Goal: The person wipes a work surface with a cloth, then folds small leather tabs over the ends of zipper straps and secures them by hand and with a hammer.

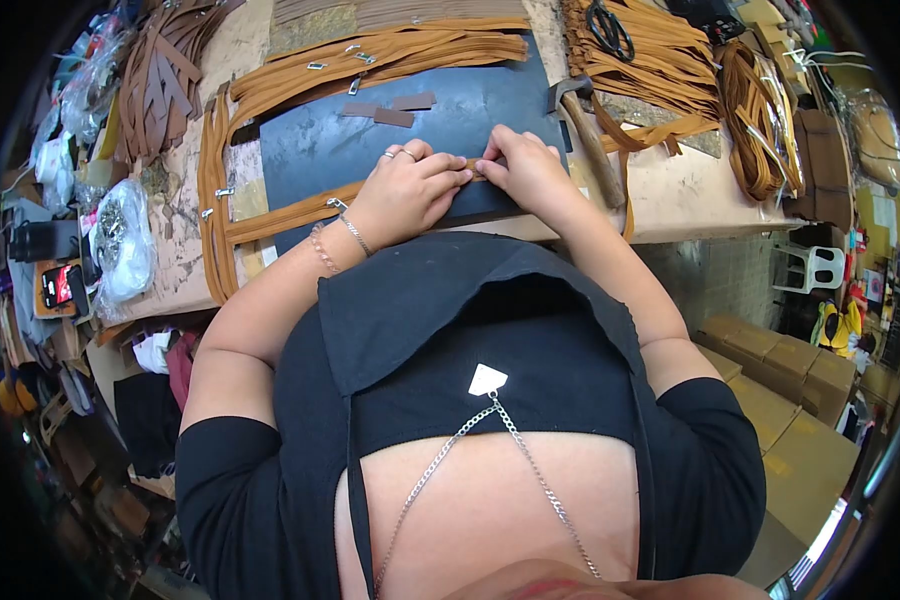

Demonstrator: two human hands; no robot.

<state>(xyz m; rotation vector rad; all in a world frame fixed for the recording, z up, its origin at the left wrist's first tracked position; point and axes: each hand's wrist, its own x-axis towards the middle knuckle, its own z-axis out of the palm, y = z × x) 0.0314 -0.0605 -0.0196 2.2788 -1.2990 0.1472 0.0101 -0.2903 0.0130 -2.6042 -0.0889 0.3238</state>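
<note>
My left hand (410, 190) is closed on a tan zipper tape (295, 216) that runs along the front edge of a dark mat (315, 150). Beside it, my right hand (525, 172) pinches the same tape between thumb and fingers, close to its end. A metal zipper pull (337, 204) lies on the tape by my left wrist. Several small brown leather pieces (394, 117) rest on the mat above my hands. To the right of my right hand, a hammer (592, 145) with a wooden handle lies at the mat's edge.
More tan zipper tapes (390, 55) lie across the back, with loose metal pulls on them. Bundled tapes (645, 65) and a coil (760, 125) are at the right. Brown strips (160, 85) and plastic bags (123, 240) are at the left. Cardboard boxes (800, 450) stand below right.
</note>
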